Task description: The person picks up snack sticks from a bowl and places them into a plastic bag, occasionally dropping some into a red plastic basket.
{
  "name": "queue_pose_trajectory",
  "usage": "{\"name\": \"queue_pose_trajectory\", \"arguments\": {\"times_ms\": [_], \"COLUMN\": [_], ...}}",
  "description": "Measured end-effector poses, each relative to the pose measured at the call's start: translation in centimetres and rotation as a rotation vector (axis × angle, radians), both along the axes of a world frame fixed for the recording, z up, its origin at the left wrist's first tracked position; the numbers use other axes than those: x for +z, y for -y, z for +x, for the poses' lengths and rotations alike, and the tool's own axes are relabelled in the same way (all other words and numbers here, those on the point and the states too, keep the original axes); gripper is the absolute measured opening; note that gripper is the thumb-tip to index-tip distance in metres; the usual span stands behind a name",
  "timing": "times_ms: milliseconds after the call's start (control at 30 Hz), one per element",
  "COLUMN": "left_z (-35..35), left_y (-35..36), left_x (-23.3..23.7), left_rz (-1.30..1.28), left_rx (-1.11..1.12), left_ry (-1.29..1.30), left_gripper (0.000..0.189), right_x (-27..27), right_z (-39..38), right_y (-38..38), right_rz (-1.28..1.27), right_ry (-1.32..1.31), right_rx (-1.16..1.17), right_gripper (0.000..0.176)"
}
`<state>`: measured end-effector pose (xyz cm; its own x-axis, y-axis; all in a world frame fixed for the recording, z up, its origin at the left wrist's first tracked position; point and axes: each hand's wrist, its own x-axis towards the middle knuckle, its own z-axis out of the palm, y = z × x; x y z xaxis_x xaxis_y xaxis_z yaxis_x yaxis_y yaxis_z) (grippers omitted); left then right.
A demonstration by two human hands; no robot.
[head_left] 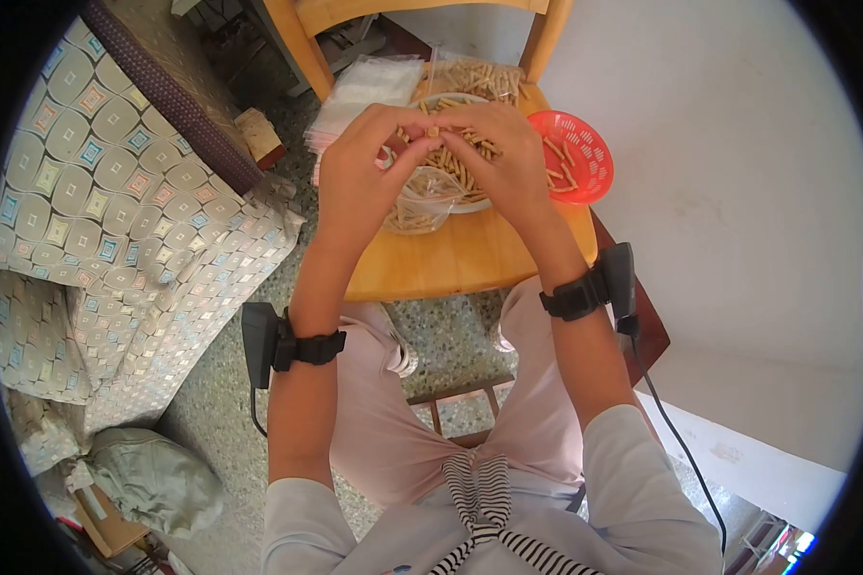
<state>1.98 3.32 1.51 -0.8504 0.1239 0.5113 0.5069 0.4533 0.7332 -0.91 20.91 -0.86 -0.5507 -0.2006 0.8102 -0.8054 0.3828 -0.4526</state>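
Observation:
My left hand (369, 158) and my right hand (499, 153) meet above a white bowl (472, 205) on a wooden chair. Their thumbs and forefingers pinch a small tan stick (433, 132), seen nearly end-on, between them. Below the fingers, the bowl holds many short tan sticks (451, 165). A clear plastic bag (420, 203) with pale contents lies over the bowl's near edge, under my hands. My palms hide part of the bowl.
The chair seat (451, 254) also carries a stack of clear bags (369, 91), a filled bag (475, 79) at the back, and a red basket (599, 163) with several sticks. A wall stands to the right. Patterned cloth (115, 211) hangs at the left.

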Motion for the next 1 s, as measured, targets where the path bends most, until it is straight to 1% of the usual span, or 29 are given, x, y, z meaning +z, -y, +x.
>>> {"name": "queue_pose_trajectory", "arguments": {"times_ms": [67,100,167,200,267,400,467,533,567,600,633,667,700,767,900,967,1000], "left_z": [0.0,0.0,-0.4,-0.6,-0.7,-0.3,-0.4,-0.5,-0.5,-0.5,-0.4,-0.4,-0.4,-0.2,0.0,-0.1,-0.1], "left_y": [-0.2,-0.2,-0.1,0.0,-0.1,-0.4,-0.5,-0.4,-0.3,-0.2,-0.1,0.1,0.2,0.1,-0.2,-0.2,-0.3], "left_x": [0.0,0.0,-0.3,-0.5,-1.1,-0.9,-0.9,-0.8,-0.6,-0.4,-0.1,0.1,0.3,0.5,0.2,0.1,0.0], "left_rz": [0.042,0.085,0.076,0.068,0.03,-0.049,-0.053,-0.057,0.011,0.079,0.079,0.068,0.056,0.07,0.104,0.087,0.07], "left_rx": [0.013,0.026,0.013,0.0,-0.008,-0.028,-0.016,-0.003,0.04,0.082,0.082,0.085,0.088,0.049,-0.028,-0.04,-0.053], "left_ry": [0.046,0.091,0.135,0.178,0.192,0.2,0.188,0.177,0.196,0.215,0.215,0.141,0.066,0.056,0.071,0.052,0.033], "left_gripper": [0.022,0.024,0.028,0.031,0.032,0.032,0.031,0.03,0.027,0.024,0.024,0.021,0.018,0.017,0.015,0.015,0.015], "right_x": [0.1,0.1,0.2,0.2,0.2,0.1,-0.2,-0.3,-0.4,-0.3,-0.1,0.0,0.1,0.3,-0.3,-0.4,-0.5], "right_z": [0.4,0.5,0.6,0.6,0.5,0.3,0.1,0.2,0.3,0.3,0.3,0.4,0.4,0.5,0.4,0.5,0.5], "right_y": [0.2,0.4,0.8,0.7,0.3,0.2,0.4,0.5,0.4,0.3,0.1,-0.1,-0.1,-0.1,0.3,0.2,0.2], "right_rz": [-0.096,-0.096,-0.343,-0.343,-0.362,-0.294,-0.374,-0.393,-0.412,-0.412,-0.341,-0.269,-0.269,-0.202,-0.222,-0.135,-0.136], "right_ry": [0.151,0.151,0.304,0.304,0.383,0.354,0.37,0.41,0.449,0.449,0.463,0.477,0.478,0.438,0.424,0.427,0.428], "right_rx": [0.006,0.006,0.017,0.018,0.029,0.057,0.161,0.157,0.152,0.152,0.099,0.046,0.046,0.041,0.102,0.084,0.084], "right_gripper": [0.015,0.015,0.021,0.021,0.025,0.025,0.023,0.021,0.019,0.019,0.017,0.016,0.016,0.016,0.018,0.019,0.019]}}
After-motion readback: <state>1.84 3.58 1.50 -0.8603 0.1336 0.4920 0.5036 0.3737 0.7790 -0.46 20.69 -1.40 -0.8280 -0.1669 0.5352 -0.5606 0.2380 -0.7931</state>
